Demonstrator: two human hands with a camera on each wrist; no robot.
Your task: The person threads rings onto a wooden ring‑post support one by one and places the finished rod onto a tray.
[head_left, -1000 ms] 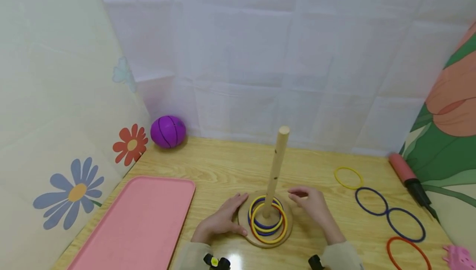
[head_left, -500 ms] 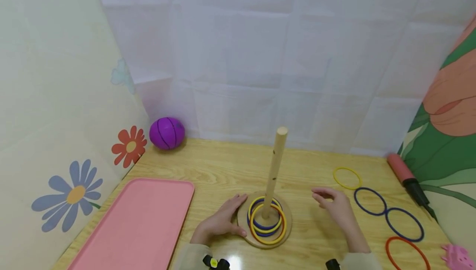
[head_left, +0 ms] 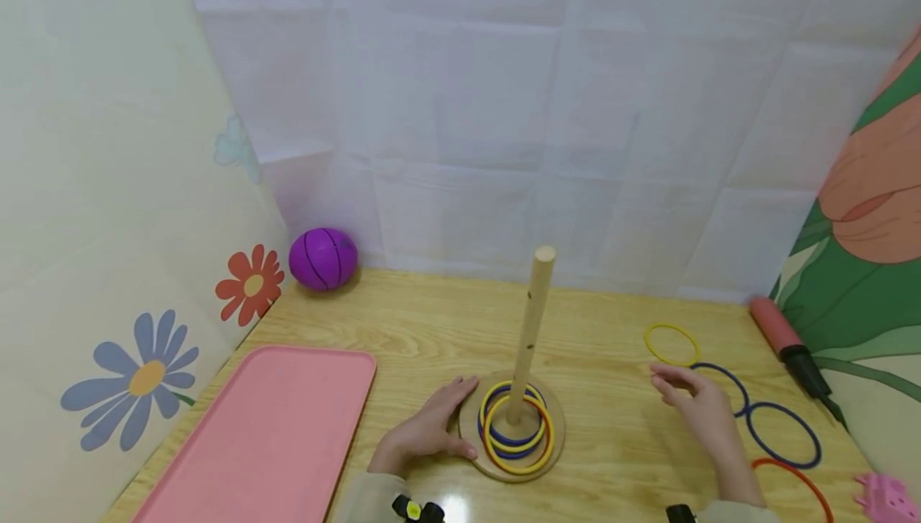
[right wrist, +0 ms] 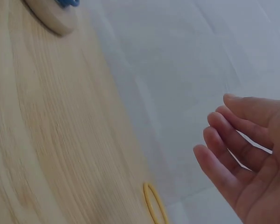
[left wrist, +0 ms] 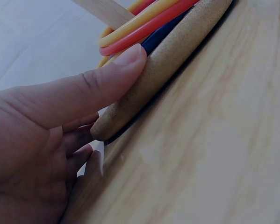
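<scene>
A wooden ring-toss stand point(head_left: 531, 323) has a round base with several yellow, blue and red rings point(head_left: 518, 445) lying round its upright peg. My left hand point(head_left: 429, 425) rests against the left edge of the base point(left wrist: 163, 70), its thumb on the rim and its fingers spread along the side. To the right, my right hand point(head_left: 701, 411) is above the table, holding nothing, with its fingers loosely bent. Near it lie a yellow ring point(head_left: 650, 349) and a blue ring point(head_left: 735, 383), the latter partly hidden by the hand.
Further right lie another blue ring point(head_left: 816, 451) and a red ring point(head_left: 809, 481), beside a pink toy point(head_left: 887, 499). A pink and black hand pump point(head_left: 780, 331) lies at the right edge. At left are a pink tray point(head_left: 266, 427) and a purple ball point(head_left: 324, 259).
My right hand has moved right, away from the stand and towards the loose rings. The left hand has stayed on the base, and the rings have not moved.
</scene>
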